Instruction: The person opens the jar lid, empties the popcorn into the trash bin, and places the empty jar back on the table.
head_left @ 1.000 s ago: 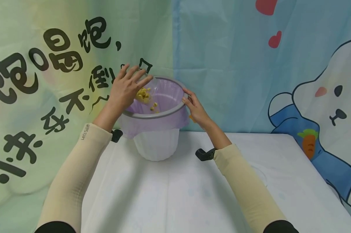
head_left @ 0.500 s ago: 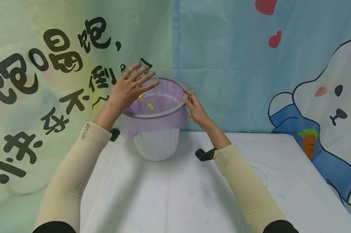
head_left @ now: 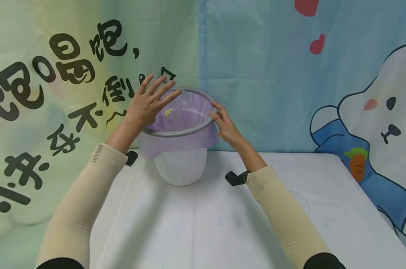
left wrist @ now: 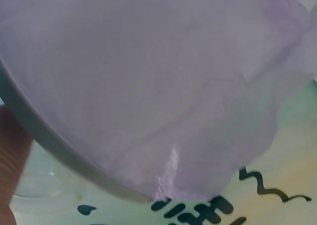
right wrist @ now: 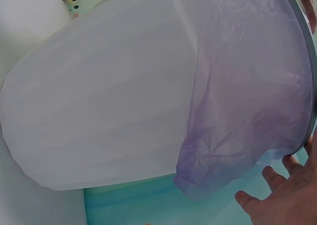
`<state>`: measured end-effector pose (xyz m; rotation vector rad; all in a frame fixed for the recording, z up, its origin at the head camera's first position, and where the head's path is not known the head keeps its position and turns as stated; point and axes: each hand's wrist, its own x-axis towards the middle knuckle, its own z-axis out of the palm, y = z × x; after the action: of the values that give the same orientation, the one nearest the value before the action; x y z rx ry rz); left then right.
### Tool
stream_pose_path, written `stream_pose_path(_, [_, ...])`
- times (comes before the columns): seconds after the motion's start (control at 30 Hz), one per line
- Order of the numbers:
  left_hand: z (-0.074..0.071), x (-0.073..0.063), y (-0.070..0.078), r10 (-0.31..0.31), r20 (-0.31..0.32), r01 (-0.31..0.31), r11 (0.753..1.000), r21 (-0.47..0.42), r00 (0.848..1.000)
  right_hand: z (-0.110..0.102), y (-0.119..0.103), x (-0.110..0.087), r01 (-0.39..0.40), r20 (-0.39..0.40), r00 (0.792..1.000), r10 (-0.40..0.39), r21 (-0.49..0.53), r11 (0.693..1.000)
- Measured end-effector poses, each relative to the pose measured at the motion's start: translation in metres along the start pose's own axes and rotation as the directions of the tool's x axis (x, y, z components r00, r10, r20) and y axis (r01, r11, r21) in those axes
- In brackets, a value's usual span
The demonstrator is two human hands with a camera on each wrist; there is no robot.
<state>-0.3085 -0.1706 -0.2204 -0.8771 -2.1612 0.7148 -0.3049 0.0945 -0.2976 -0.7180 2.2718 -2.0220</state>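
Note:
A white trash can (head_left: pixel 180 168) with a grey rim stands on the table. A purple bag (head_left: pixel 189 112) lines it and folds down over the outside. My left hand (head_left: pixel 148 104) is tilted over the can's left rim, fingers spread around a clear container (left wrist: pixel 38 180) that is mostly hidden behind the hand. A few small yellow pieces (head_left: pixel 168 112) show in the can's mouth just beside the palm. My right hand (head_left: pixel 225 123) grips the rim on the right, thumb over the edge and fingers outside; its fingers (right wrist: pixel 275 178) show beside the bag in the right wrist view.
A white cloth covers the table (head_left: pixel 216 220). Close behind the can hangs a printed curtain (head_left: pixel 257 74) with lettering and a cartoon animal.
Most of the yellow pieces have dropped from the clear container into the can, and few show now. My left hand has tipped and shifted slightly. My right hand keeps its place on the rim.

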Motion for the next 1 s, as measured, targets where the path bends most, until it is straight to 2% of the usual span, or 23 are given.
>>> stream_pose_path(0.1, [0.001, 0.001, 0.003, 0.043, 0.05, -0.045, 0.998, 0.046, 0.998, 0.001, -0.001, 0.0, -0.004, 0.0, 1.0, 0.004, 0.008, 1.0])
stream_pose_path(0.27, [0.002, 0.0, 0.006, 0.126, 0.103, -0.141, 0.978, 0.153, 0.987, -0.002, 0.014, 0.008, -0.009, -0.006, 1.0, 0.009, 0.011, 1.0])
stream_pose_path(0.4, [0.001, -0.002, 0.004, 0.157, 0.052, -0.165, 0.952, 0.259, 0.986, -0.003, 0.021, 0.01, -0.014, -0.01, 1.0, 0.014, -0.001, 1.0])
stream_pose_path(0.53, [-0.001, -0.001, 0.0, 0.158, -0.023, -0.145, 0.945, 0.294, 0.987, -0.003, 0.021, 0.009, -0.022, -0.006, 1.0, 0.022, 0.015, 1.0])
stream_pose_path(0.67, [-0.003, -0.001, -0.001, 0.17, -0.009, -0.16, 0.947, 0.279, 0.985, -0.004, 0.02, 0.008, -0.02, -0.005, 1.0, 0.021, 0.023, 1.0])
stream_pose_path(0.73, [-0.003, -0.002, 0.0, 0.156, 0.011, -0.154, 0.956, 0.248, 0.988, -0.004, 0.02, 0.009, -0.015, -0.004, 1.0, 0.015, 0.023, 1.0])
stream_pose_path(0.8, [-0.001, -0.003, 0.001, 0.12, 0.01, -0.12, 0.978, 0.173, 0.993, -0.004, 0.02, 0.009, -0.013, -0.003, 1.0, 0.013, 0.025, 1.0])
stream_pose_path(0.87, [0.001, -0.004, 0.004, 0.053, 0.0, -0.053, 0.998, 0.04, 0.999, -0.004, 0.02, 0.009, -0.016, -0.001, 1.0, 0.016, 0.031, 0.999])
stream_pose_path(0.9, [0.003, -0.004, 0.005, 0.009, -0.005, -0.009, 0.999, -0.049, 1.0, -0.004, 0.02, 0.009, -0.02, 0.0, 1.0, 0.02, 0.037, 0.999])
stream_pose_path(0.93, [0.004, -0.004, 0.006, -0.045, -0.001, 0.044, 0.989, -0.139, 0.999, -0.004, 0.019, 0.009, -0.023, 0.001, 1.0, 0.023, 0.041, 0.999])
stream_pose_path(0.97, [0.006, -0.004, 0.007, -0.102, 0.005, 0.101, 0.967, -0.235, 0.995, -0.004, 0.019, 0.008, -0.027, 0.003, 1.0, 0.027, 0.044, 0.999])
stream_pose_path(1.0, [0.007, -0.003, 0.008, -0.161, 0.022, 0.16, 0.934, -0.32, 0.987, -0.004, 0.019, 0.008, -0.029, 0.006, 1.0, 0.029, 0.049, 0.998])
